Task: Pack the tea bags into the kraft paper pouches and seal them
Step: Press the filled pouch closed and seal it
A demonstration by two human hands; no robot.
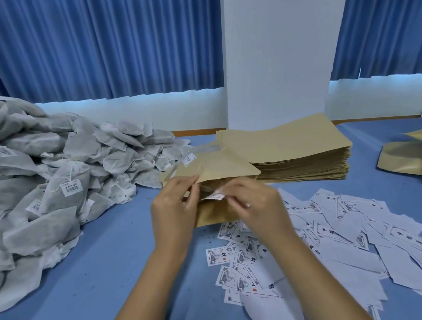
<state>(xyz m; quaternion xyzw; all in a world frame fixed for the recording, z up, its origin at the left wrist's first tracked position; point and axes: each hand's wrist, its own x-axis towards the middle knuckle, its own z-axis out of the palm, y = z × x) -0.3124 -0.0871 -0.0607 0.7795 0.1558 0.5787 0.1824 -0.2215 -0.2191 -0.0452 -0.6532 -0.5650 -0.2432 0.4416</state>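
Tea bags [52,180] heaped left, pouch stack [294,151] far centre, labels [341,237] strewn near right. One pouch [221,169] sits centre, long axis near-far, mouth seemingly toward the hands. Left hand [173,210] pinches its left lip and right hand [255,202] pinches a blurred white slip [214,197] at the opening; the heap is nearer the left hand.

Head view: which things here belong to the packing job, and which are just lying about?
In the job: pouch in left hand; label pinched by right hand; tea bag heap; pouch stack; printed labels.
Lying about: blank curled sheet; curtains; pillar.
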